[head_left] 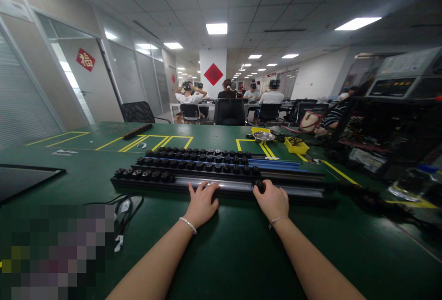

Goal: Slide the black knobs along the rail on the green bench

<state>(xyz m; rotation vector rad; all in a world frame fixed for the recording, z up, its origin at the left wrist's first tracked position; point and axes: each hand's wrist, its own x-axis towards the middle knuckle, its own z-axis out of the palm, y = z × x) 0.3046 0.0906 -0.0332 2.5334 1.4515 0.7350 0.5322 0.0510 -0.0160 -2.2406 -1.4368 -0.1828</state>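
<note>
A long black rail with a shiny metal channel [238, 184] lies across the table in front of me. Small black round parts [152, 175] fill its left end in a row. My left hand [203, 204] rests with spread fingers on the near edge of this rail, holding nothing. Farther right, my right hand [274, 199] pinches one small black part [258, 184] between thumb and fingers, at the channel. Just behind lie more rails, one with a blue strip [272, 164], carrying rows of similar black parts [209, 166].
Toward the back right stand a metal bowl [263, 136] and a yellow bin [296, 146] holding dark items. A black cable [129, 215] lies left of my arms, beside a black tray [31, 180]. A cluttered dark rack [376, 134] stands at right. Several people sit beyond the green table [241, 254].
</note>
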